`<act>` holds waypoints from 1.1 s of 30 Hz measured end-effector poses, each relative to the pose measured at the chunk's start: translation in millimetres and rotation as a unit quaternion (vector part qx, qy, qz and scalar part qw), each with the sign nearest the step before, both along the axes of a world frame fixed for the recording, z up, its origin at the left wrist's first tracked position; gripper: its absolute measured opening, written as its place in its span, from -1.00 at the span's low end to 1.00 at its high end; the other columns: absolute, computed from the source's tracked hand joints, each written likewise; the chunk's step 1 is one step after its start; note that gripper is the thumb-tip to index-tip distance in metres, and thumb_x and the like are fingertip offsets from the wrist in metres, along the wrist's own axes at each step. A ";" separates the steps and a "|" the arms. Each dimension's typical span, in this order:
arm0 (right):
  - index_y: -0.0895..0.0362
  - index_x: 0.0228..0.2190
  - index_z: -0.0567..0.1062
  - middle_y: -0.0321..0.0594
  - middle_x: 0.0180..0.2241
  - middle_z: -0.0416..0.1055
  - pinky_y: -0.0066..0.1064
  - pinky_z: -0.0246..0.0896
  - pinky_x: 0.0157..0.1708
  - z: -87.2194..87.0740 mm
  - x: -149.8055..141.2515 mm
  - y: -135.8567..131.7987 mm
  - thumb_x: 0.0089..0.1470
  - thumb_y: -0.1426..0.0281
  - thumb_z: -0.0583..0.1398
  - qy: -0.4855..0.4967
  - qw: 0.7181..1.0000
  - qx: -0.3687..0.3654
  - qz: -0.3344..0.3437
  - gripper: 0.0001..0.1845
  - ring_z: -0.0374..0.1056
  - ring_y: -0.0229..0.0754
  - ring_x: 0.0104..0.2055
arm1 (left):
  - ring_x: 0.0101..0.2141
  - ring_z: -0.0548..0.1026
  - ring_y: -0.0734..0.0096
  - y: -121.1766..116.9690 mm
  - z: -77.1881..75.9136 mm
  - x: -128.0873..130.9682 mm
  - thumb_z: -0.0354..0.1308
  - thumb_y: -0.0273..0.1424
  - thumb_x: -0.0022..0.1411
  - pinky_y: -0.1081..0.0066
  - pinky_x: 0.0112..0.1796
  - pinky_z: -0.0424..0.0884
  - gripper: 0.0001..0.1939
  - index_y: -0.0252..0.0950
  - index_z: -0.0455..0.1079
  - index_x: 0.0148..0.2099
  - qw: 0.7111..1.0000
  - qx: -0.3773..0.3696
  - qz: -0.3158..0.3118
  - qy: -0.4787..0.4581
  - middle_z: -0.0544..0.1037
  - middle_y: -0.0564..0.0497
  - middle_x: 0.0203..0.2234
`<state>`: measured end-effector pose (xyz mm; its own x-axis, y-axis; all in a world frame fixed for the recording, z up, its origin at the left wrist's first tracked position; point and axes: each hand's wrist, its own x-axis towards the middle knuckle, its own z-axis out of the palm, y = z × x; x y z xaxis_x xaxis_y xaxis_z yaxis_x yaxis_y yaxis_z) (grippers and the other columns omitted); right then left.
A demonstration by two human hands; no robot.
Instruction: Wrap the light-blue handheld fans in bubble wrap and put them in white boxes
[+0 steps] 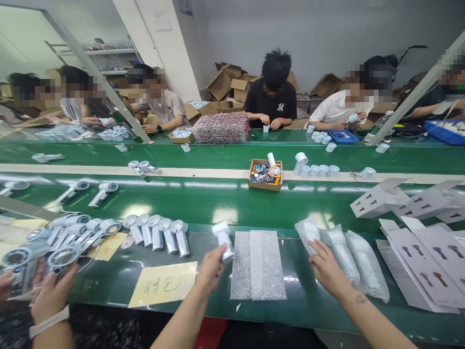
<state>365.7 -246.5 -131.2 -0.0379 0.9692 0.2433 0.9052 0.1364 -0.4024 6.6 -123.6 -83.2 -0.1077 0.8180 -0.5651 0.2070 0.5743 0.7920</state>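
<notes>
Left hand (212,269): fingers are pinching a round-headed appliance (220,230), left of the bubble-wrap sheet (258,266).
Right hand (329,266): fingers are touching a bubble-wrapped package (307,230), right of the sheet; pinch unclear.
Yellow paper (163,284): lying left of the sheet.

Green conveyor belts (203,196), workers (271,99) lined along them and piled cardboard boxes (224,82) show a factory.

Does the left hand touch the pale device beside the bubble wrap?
Touching. The head view shows the left hand holding the pale device from one side.
</notes>
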 end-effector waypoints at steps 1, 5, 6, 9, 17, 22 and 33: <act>0.13 -0.52 0.49 0.07 0.09 0.41 0.06 0.21 0.15 -11.6 3.2 0.6 0.00 0.66 0.00 -0.014 1.000 -0.006 0.004 -0.67 0.15 0.13 0.27 | -0.75 0.02 0.62 -11.9 -0.5 14.0 0.17 0.10 -0.05 0.51 -0.68 -0.04 -0.49 -0.24 0.19 -0.60 0.998 -0.004 -0.018 -0.055 0.12 0.21 -0.78; 0.12 -0.55 0.51 -0.02 0.15 0.38 0.21 -0.05 0.24 -16.9 2.0 -8.4 -0.04 0.59 0.10 0.041 0.992 -0.108 -0.042 -0.76 0.01 0.23 0.33 | -0.75 -0.02 0.71 -51.4 -3.3 69.1 0.29 0.15 -0.17 0.56 -0.71 -0.11 -0.41 -0.26 0.19 -0.54 0.957 -0.048 -0.132 -0.253 0.15 0.24 -0.77; 0.10 -0.52 0.53 -0.05 0.14 0.39 0.25 -0.11 0.25 -7.4 -5.1 -9.4 -0.03 0.51 0.16 0.102 0.982 -0.131 -0.088 -0.84 -0.02 0.25 0.34 | -0.75 0.00 0.70 -58.3 -4.4 81.4 0.28 0.16 -0.14 0.56 -0.70 -0.10 -0.41 -0.26 0.19 -0.53 0.948 -0.057 -0.163 -0.268 0.16 0.24 -0.77; 0.05 -0.29 0.55 -0.06 0.03 0.47 0.16 0.14 0.12 31.5 -44.5 -2.9 0.05 0.15 0.20 0.449 0.836 -0.191 -0.249 -0.72 0.17 0.22 0.25 | -0.73 0.10 0.63 -71.9 -9.0 109.6 0.17 0.19 -0.01 0.56 -0.68 0.04 -0.43 -0.25 0.22 -0.45 0.926 -0.062 -0.275 -0.250 0.18 0.23 -0.76; 0.10 -0.34 0.46 -0.31 -0.44 0.51 -0.34 0.43 -0.36 48.0 -98.0 -15.1 -0.32 0.15 0.49 0.739 0.548 -0.218 -0.325 -0.49 0.48 -0.13 -0.35 | -0.01 0.36 -0.01 -76.5 -34.8 78.6 0.32 -0.26 0.09 0.07 0.01 0.30 -0.62 -0.30 0.39 -0.08 0.707 0.231 -0.646 0.172 0.46 -0.19 -0.06; 0.14 -0.33 0.47 -0.28 -0.45 0.49 -0.39 0.44 -0.43 53.7 -70.2 -59.4 -0.24 0.27 0.48 0.746 0.509 -0.263 -0.339 -0.56 0.48 -0.16 -0.34 | -0.05 0.40 0.11 -67.2 -52.2 66.3 0.02 -0.65 0.17 0.19 -0.02 0.29 -0.78 -0.35 0.45 -0.24 0.737 0.157 -0.618 0.222 0.50 -0.21 -0.16; 0.15 -0.22 0.41 -0.30 -0.46 0.44 -0.44 0.34 -0.61 73.4 -108.2 -49.8 -0.33 0.24 0.46 0.777 0.497 -0.341 -0.180 -0.40 0.44 -0.18 -0.45 | -0.53 0.37 0.46 -58.1 -16.7 99.8 0.16 -0.39 0.11 0.52 -0.47 0.25 -0.84 -0.32 0.38 -0.48 0.874 0.126 -0.464 0.073 0.41 0.11 -0.62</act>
<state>257.5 -296.3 -57.8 -0.1126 0.7212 -0.6835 -0.6559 -0.5707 -0.4941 106.4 -181.6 -100.0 0.6112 0.6883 -0.3908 0.6008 -0.0820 0.7952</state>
